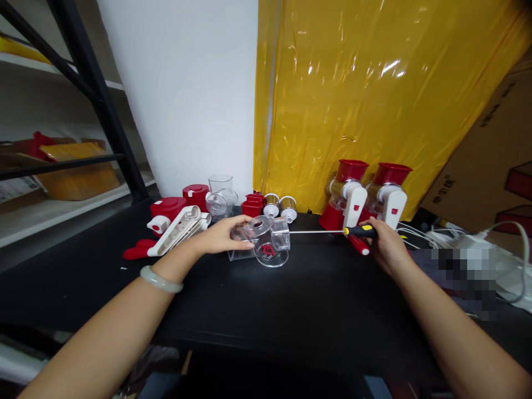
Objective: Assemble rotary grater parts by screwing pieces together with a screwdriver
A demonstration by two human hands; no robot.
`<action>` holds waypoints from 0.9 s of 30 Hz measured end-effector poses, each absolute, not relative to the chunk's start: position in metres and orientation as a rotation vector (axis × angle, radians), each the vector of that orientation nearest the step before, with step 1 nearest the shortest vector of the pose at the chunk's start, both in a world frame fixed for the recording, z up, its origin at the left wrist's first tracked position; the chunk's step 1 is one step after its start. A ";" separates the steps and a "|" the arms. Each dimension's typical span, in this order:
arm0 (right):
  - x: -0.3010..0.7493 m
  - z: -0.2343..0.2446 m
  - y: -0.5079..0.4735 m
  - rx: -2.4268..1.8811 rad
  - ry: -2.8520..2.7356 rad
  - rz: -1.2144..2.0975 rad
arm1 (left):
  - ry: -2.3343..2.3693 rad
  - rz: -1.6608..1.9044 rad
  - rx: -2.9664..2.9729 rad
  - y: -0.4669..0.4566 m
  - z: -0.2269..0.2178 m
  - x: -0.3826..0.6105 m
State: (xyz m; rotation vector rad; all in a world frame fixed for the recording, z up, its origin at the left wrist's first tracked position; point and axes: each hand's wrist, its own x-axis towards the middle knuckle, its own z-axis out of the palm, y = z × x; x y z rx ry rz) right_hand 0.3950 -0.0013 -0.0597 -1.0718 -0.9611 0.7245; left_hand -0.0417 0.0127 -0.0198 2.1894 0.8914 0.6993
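Observation:
My left hand [222,235] grips a clear plastic housing [268,241] that lies on its side on the black table [291,299]; it carries a red logo. My right hand [384,241] holds a screwdriver [332,231] by its black and yellow handle. The thin metal shaft runs level to the left and its tip meets the side of the clear housing. A pale bangle sits on my left wrist.
Two assembled red and white grater machines [368,194] stand at the back right before a yellow plastic sheet. Loose red and white parts [174,221], clear cups [220,197] and metal drums [279,206] lie at the back left. White cables [465,244] and cardboard boxes [494,155] crowd the right.

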 end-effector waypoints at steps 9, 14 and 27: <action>0.384 -0.048 -0.008 -1.022 -0.794 0.839 | 0.870 0.699 2.193 0.012 -0.019 -0.042; 0.387 -0.051 -0.007 -0.993 -0.800 0.826 | 0.921 0.693 2.196 0.011 -0.018 -0.041; 0.391 -0.056 -0.004 -1.091 -0.902 0.694 | 0.900 0.673 2.197 0.009 -0.016 -0.041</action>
